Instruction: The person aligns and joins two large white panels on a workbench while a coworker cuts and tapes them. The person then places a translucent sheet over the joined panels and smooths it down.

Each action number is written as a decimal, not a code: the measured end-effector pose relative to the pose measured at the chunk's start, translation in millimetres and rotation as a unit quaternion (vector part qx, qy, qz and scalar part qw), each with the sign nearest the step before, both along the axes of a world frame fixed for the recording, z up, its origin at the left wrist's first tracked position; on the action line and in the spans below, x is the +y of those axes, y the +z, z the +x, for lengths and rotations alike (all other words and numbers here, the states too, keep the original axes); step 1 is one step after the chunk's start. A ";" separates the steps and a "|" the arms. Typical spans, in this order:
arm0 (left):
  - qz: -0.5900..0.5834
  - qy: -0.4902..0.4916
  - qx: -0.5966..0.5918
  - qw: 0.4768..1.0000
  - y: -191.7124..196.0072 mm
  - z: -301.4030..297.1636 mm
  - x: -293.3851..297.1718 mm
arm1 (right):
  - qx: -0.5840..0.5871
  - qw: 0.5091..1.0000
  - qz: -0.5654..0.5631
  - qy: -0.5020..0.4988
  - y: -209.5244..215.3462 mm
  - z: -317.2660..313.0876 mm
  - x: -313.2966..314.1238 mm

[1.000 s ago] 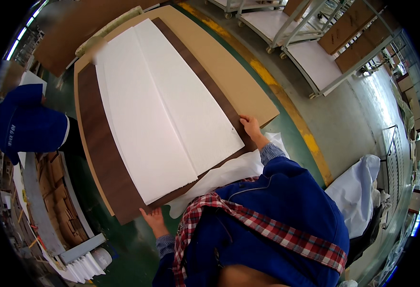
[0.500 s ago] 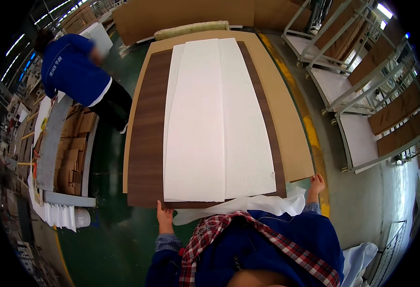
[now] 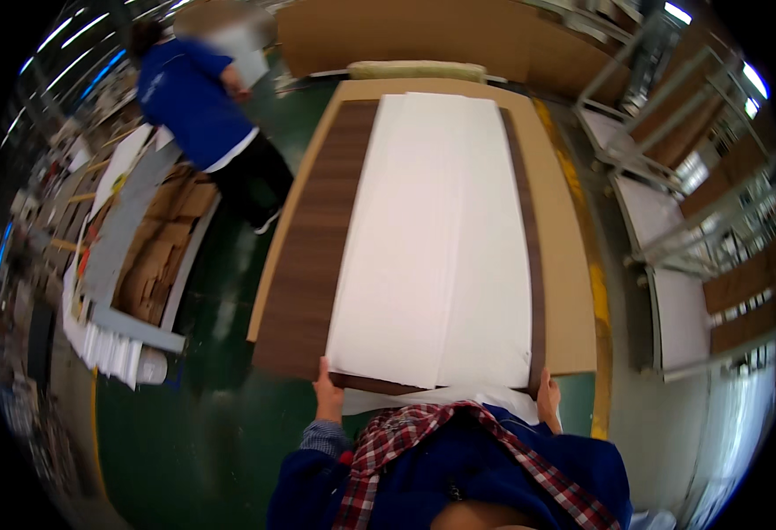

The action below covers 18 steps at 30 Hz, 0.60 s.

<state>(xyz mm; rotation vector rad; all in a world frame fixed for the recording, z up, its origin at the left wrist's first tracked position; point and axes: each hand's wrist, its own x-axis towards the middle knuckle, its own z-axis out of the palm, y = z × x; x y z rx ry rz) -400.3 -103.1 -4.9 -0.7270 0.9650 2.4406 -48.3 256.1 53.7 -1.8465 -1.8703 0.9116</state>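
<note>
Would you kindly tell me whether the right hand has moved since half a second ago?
Yes, the right hand has moved left, away from the yellow floor line, from the near right corner of the cardboard sheet to that of the brown board.

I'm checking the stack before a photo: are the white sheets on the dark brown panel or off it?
On it: the white sheets lie over the dark brown panel, which shows along both their long sides.

Head-worn fisheye view, looking down, hands (image 3: 328,395) near
</note>
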 end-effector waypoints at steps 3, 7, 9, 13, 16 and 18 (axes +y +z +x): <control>-0.013 0.011 0.007 1.000 8.4 10.8 16.5 | -0.033 0.996 -0.044 0.069 8.9 2.2 11.0; -0.051 0.029 -0.019 0.998 21.1 18.3 19.7 | -0.107 0.982 -0.061 0.146 -21.3 19.8 31.6; -0.053 0.030 -0.012 0.998 11.7 18.5 21.5 | -0.089 0.988 -0.040 0.116 -23.9 24.9 19.7; -0.077 0.028 -0.012 0.997 23.1 21.5 20.4 | -0.080 0.988 -0.112 0.075 -15.6 24.9 8.0; -0.067 0.028 -0.015 0.997 25.3 20.4 24.5 | -0.080 0.987 -0.121 0.068 -18.9 30.6 5.1; -0.058 0.032 -0.011 0.998 16.9 20.7 21.1 | -0.074 0.988 -0.104 0.083 -22.7 30.6 4.3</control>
